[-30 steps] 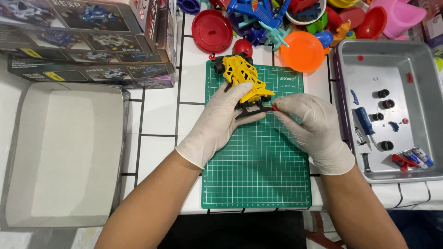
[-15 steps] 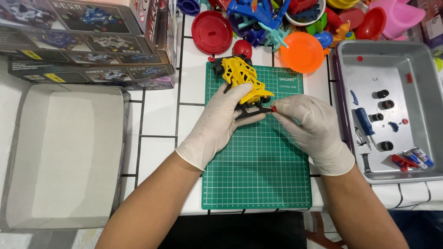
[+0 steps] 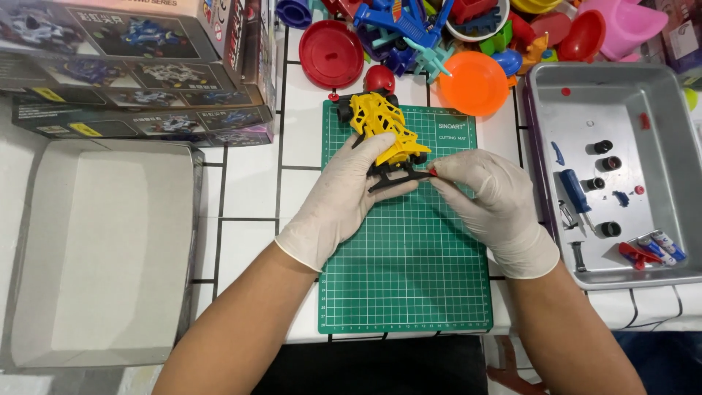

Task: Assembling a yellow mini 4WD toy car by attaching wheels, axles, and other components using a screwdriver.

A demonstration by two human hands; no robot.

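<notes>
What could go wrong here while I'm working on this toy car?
The small red part pinched by the right hand could slip and get lost among the plastic toys nearby. The left hand grips only the yellow toy car at its rear, so it might twist on the green mat.

White tiled tabletop (image 3: pixel 248 183) with dark grout, evenly lit.

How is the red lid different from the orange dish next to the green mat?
The red lid is darker, lies left of the yellow toy car, and has a raised centre knob; the orange dish lies right of it, plain inside, and overlaps the green mat. Both are round plastic pieces.
</notes>
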